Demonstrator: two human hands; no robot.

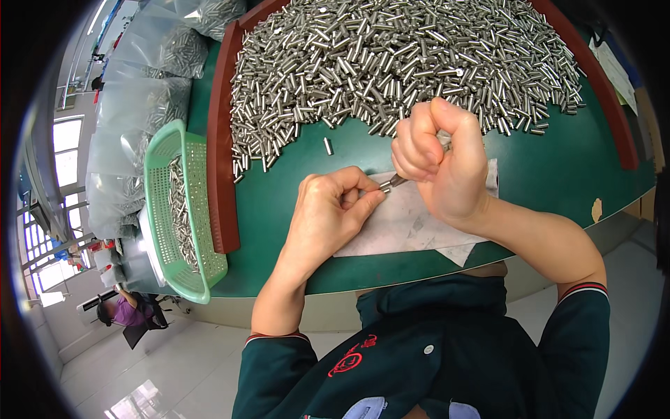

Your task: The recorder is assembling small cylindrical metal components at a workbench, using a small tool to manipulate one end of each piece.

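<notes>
Between thumb and forefinger, my left hand (328, 213) pinches a small shiny metal pin (384, 187) above a stained white cloth (398, 227). My right hand (447, 160) is closed in a fist around a slim hand tool (398, 179), whose dark narrow end points down-left and meets the pin. Most of the tool's handle is hidden in the fist, so its exact kind does not show. Beyond both hands spreads a large heap of similar metal pins (391, 70). One loose pin (328, 146) lies apart from the heap.
Red-brown rails (225, 153) border the heap on the green table (279, 192). At the left stand a light-green perforated basket (197, 276) holding pins and several clear plastic bags (150, 101) of pins. A seated person (132, 311) is farther off at the lower left.
</notes>
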